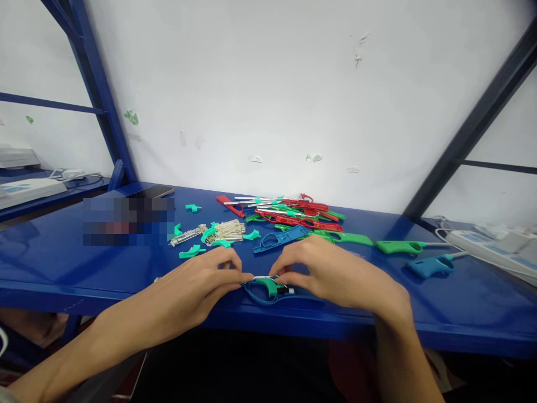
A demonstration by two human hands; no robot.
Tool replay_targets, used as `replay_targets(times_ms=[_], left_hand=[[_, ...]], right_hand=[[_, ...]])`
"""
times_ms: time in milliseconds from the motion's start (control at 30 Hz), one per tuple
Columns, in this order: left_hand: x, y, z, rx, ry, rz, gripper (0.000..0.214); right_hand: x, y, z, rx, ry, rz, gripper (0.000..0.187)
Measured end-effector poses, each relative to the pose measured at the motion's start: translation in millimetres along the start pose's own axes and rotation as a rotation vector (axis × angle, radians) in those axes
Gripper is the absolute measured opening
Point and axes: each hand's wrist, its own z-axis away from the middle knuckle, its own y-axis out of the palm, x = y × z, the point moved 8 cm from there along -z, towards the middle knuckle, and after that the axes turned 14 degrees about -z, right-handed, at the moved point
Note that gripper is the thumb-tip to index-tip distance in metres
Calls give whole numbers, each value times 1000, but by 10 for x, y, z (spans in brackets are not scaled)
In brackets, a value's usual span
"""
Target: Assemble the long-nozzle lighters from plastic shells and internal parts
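Observation:
Low over the table's front edge, a blue lighter casing half (262, 302) lies between my hands, with a teal-green trigger (271, 286) and a small black part with a metal tip (287, 291) in it. A thin whitish strip or wire (262, 277) runs along its upper side. My left hand (210, 282) is closed, thumb and index pinching the casing's left end. From the other side my right hand (335, 277) pinches at the casing beside the trigger; its fingertips partly hide what they press on.
Loose teal triggers (192, 252) and metallic lighter inserts (229, 229) lie behind my left hand. Red casings (300, 218), metal tubes and a blue casing half (281, 239) are piled centrally. Green (398, 247) and blue lighters (430, 266) lie right. A phone (153, 193) lies back left.

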Motion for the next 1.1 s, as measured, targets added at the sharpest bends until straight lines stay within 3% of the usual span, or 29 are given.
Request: replay_targets(times_ms=[300, 500, 800, 1100], left_hand=[[-48, -12, -17, 13, 32, -80, 52], [-88, -15, 0, 10, 42, -159, 47], [-149, -73, 62, -169, 118, -237, 45], [-142, -23, 33, -81, 119, -233, 51]], right_hand=[[-24, 14, 1, 2, 44, -27, 12], [3, 12, -13, -7, 38, -21, 10], [19, 24, -8, -27, 10, 11, 15], [-20, 20, -42, -42, 24, -22, 15]])
